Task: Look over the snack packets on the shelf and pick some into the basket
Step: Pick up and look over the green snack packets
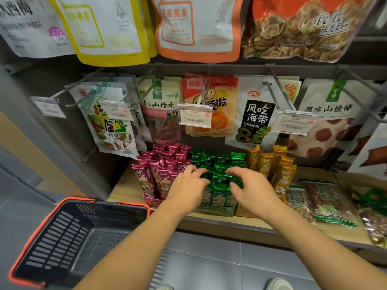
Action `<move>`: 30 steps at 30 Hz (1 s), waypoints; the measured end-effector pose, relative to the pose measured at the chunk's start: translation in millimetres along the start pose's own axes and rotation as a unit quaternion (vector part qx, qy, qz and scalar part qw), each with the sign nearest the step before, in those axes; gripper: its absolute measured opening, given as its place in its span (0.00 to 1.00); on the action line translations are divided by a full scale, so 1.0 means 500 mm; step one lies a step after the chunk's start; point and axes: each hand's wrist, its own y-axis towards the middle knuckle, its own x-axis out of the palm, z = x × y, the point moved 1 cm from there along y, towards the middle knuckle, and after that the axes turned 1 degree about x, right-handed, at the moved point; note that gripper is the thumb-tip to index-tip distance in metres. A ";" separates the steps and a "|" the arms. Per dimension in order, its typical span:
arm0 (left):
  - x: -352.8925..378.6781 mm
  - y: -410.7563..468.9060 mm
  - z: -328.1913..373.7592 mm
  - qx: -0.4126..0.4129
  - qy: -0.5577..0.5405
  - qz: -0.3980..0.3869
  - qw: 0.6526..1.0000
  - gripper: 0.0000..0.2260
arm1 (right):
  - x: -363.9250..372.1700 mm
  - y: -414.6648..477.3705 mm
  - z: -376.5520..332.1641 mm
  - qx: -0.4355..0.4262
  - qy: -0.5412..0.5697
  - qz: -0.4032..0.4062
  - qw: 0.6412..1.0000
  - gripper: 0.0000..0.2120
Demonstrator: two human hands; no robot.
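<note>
Basket of dark slotted plastic with an orange rim [62, 237] sits low at the left, and beyond it both bare forearms reach to the wooden shelf [125, 189], left hand [186, 187] and right hand [253, 191] palm-down, fingers bent and spread over the upright green foil snack packets [219, 162], grip unclear.

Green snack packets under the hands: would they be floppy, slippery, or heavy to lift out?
Probably slippery and crinkly: the green packets have shiny foil. Likely light, since each is small and slim. They stand tightly packed upright in a green tray, so pulling one from under the left hand or right hand may drag or tip its neighbours.
</note>
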 end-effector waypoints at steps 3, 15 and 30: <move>-0.005 -0.003 0.002 0.001 0.029 -0.010 1.000 0.20 | -0.017 0.020 -0.006 0.031 0.025 -0.016 0.999 0.17; -0.030 -0.007 -0.002 0.017 0.035 -0.048 0.998 0.13 | 0.067 0.123 -0.045 0.030 -0.092 -0.061 0.993 0.19; -0.015 -0.022 -0.010 -0.004 -0.064 -0.075 0.995 0.16 | 0.062 0.066 -0.049 -0.066 -0.028 0.137 0.988 0.05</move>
